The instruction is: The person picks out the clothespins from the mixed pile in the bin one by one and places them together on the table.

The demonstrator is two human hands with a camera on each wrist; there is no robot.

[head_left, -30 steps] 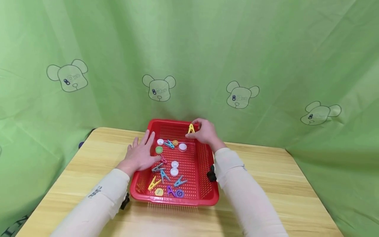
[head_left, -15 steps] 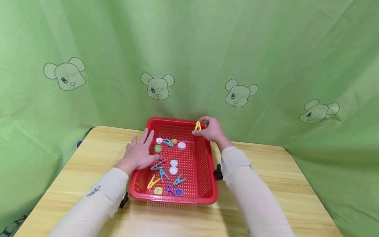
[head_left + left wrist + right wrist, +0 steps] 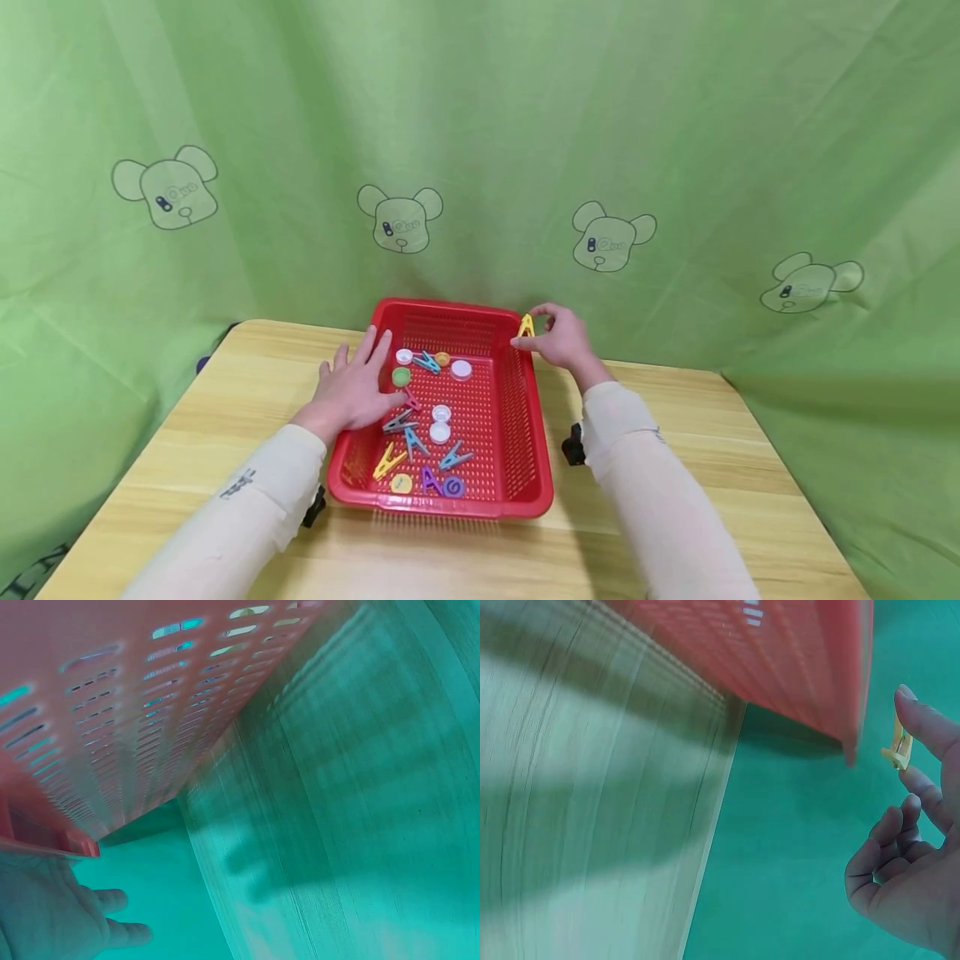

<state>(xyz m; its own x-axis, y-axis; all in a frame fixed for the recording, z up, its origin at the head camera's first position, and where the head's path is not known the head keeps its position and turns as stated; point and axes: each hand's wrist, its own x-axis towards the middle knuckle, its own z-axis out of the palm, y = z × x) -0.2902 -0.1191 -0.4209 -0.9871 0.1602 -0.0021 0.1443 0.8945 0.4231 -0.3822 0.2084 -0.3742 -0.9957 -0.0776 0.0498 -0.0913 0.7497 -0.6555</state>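
In the head view a red perforated basket (image 3: 517, 507) stands on the wooden table. My right hand (image 3: 564, 340) pinches a yellow clothespin (image 3: 527, 326) between thumb and index finger, at the basket's far right corner. The right wrist view shows the same clothespin (image 3: 901, 746) between the fingertips, beside the rim. My left hand (image 3: 351, 392) lies over the basket's left rim with fingers spread straight. Its thumb reaches above a pink clothespin (image 3: 412, 400). Inside lie several clothespins, among them a second yellow one, a purple clothespin (image 3: 431, 480) and blue ones, with several bottle caps.
A green curtain (image 3: 495, 150) with bear-head drawings hangs right behind the table's far edge. Bare wooden tabletop (image 3: 675, 450) extends to the right of the basket. Among the caps are white (image 3: 461, 370), green (image 3: 402, 377) and purple (image 3: 453, 487) ones.
My right hand has carried the yellow clothespin rightward, from above the basket's far inside to its far right corner. The left hand has stayed on the left rim.
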